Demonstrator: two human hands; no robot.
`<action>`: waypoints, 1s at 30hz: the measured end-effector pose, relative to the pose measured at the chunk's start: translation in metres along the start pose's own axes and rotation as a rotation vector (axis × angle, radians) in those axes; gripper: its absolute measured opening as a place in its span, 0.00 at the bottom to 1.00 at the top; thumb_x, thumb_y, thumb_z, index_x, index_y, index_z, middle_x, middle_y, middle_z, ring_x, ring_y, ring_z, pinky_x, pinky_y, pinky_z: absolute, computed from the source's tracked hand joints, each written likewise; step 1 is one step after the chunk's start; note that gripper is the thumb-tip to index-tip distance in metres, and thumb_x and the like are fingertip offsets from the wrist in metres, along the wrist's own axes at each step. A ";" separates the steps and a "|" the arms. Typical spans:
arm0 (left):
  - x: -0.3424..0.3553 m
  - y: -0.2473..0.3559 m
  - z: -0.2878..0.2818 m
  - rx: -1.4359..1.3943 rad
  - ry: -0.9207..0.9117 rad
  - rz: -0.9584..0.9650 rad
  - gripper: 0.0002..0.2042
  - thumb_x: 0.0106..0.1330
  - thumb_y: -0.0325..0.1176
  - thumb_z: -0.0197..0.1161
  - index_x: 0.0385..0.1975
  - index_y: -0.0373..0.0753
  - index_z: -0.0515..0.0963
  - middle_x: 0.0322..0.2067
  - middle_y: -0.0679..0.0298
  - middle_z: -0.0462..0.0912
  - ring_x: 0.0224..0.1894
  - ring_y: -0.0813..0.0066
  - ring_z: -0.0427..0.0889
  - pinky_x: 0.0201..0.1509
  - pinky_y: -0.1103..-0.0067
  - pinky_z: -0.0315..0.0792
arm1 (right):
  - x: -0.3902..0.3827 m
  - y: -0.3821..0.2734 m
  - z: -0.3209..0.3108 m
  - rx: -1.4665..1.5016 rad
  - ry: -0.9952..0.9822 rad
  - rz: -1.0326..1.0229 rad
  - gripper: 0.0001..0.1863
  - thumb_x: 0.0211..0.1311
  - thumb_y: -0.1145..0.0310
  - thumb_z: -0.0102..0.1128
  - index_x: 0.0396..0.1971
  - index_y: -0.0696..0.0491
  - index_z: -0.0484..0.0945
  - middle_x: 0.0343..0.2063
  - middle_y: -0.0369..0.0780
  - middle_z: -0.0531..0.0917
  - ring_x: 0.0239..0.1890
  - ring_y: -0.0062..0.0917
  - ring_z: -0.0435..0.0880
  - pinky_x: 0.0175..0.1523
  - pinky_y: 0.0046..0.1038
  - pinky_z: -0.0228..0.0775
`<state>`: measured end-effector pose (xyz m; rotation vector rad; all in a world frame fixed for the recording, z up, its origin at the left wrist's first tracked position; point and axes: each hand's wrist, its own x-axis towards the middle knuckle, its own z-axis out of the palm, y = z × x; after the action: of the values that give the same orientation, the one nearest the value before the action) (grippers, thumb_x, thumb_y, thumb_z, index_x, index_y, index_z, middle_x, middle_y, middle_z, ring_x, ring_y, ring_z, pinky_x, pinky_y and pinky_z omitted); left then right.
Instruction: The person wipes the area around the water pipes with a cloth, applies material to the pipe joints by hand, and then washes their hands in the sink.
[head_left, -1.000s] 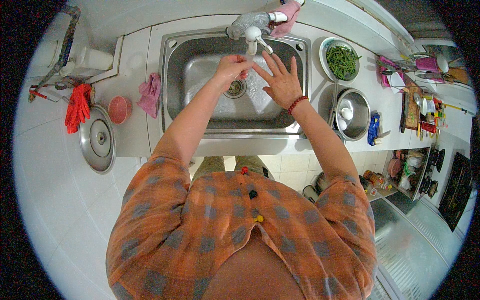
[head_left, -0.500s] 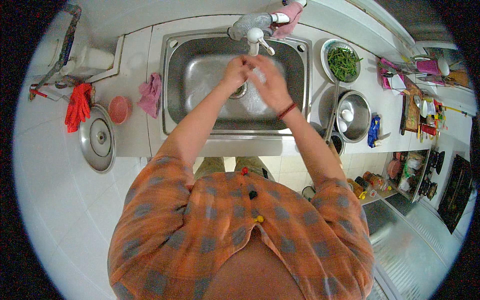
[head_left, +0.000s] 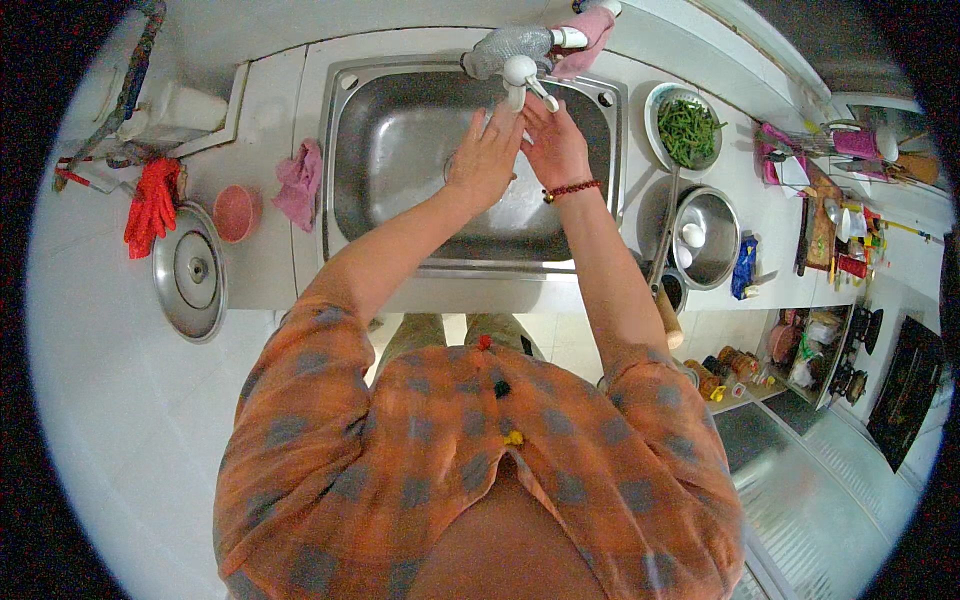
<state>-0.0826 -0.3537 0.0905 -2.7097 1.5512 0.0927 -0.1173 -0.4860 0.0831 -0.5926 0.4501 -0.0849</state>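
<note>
Both my hands are over the steel sink [head_left: 350,215], just below the white tap [head_left: 519,72] at its back edge. My left hand [head_left: 487,160] shows its back, fingers stretched forward beside the spout, and holds nothing. My right hand [head_left: 555,147], with a dark red bead bracelet [head_left: 572,190] at the wrist, is turned palm up and open under the tap's lever. Its fingers touch or nearly touch the left fingertips. The wet basin shines, and the drain is partly hidden behind my left hand.
Right of the sink are a plate of green beans [head_left: 688,135], a steel bowl [head_left: 722,215] holding white eggs [head_left: 692,235], and a long-handled pan. Leftward lie a pink cloth [head_left: 297,187], pink bowl [head_left: 238,214], steel lid [head_left: 190,290] and red gloves [head_left: 152,208].
My hands were pressed together under the tap, the right one blurred. Now they are side by side, the left turned back up and the right rolled palm up.
</note>
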 end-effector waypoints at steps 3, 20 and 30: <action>-0.007 -0.003 0.004 -0.029 0.063 -0.003 0.42 0.52 0.46 0.63 0.63 0.34 0.50 0.63 0.52 0.54 0.67 0.59 0.49 0.68 0.61 0.39 | -0.003 0.002 -0.011 0.095 -0.079 0.014 0.25 0.68 0.51 0.36 0.53 0.55 0.68 0.49 0.38 0.73 0.50 0.26 0.71 0.54 0.30 0.62; -0.039 -0.015 0.005 -0.277 0.255 0.061 0.29 0.59 0.39 0.57 0.61 0.39 0.59 0.62 0.60 0.59 0.65 0.66 0.56 0.67 0.66 0.45 | -0.002 0.017 -0.003 -0.587 0.158 -0.093 0.10 0.61 0.68 0.55 0.36 0.58 0.79 0.32 0.36 0.81 0.33 0.20 0.80 0.40 0.23 0.75; -0.027 -0.044 0.012 -2.363 0.236 -0.604 0.17 0.68 0.42 0.47 0.50 0.39 0.69 0.49 0.61 0.74 0.49 0.69 0.73 0.54 0.72 0.66 | -0.036 0.028 0.043 -2.224 -0.332 -0.785 0.37 0.55 0.64 0.56 0.64 0.49 0.51 0.65 0.40 0.54 0.66 0.31 0.54 0.66 0.46 0.42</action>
<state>-0.0590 -0.3079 0.0800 0.8937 0.1255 -0.8087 -0.1322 -0.4327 0.1129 -2.9008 -0.2691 -0.2126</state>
